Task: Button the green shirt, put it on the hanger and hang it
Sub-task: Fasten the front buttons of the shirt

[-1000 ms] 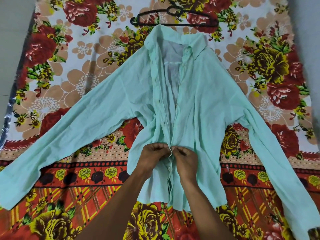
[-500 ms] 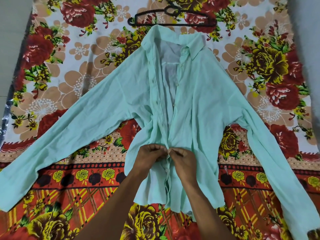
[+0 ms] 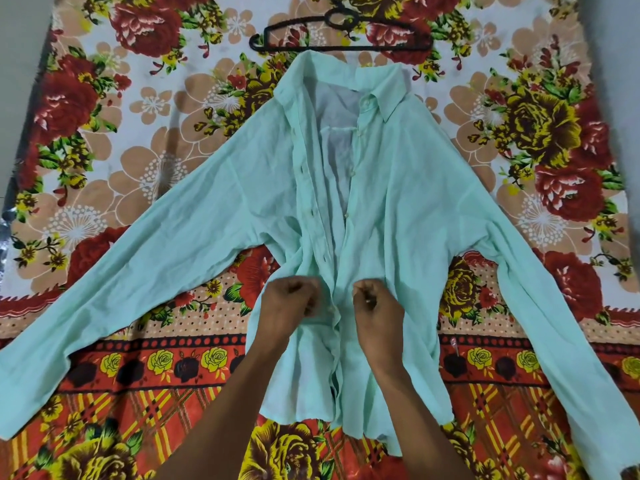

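Observation:
The pale green shirt (image 3: pixel 415 202) lies face up on the bed with its sleeves spread wide and its collar at the far end. Its upper front hangs apart, while the lower front is closed, with a white button (image 3: pixel 333 308) showing between my hands. My left hand (image 3: pixel 289 306) has its fingers curled at the left side of the placket and seems to pinch the fabric there. My right hand (image 3: pixel 379 308) is curled the same way on the right side. A black hanger (image 3: pixel 341 46) lies flat just beyond the collar.
A floral bedsheet (image 3: pixel 138 161) in red, yellow and tan covers the whole surface under the shirt. Bare grey floor (image 3: pixel 20 64) shows along the left edge, and a grey strip runs down the right edge.
My hands, which met fingertip to fingertip at the placket, have drawn a short way apart to either side of it. The shirt and hanger lie as before.

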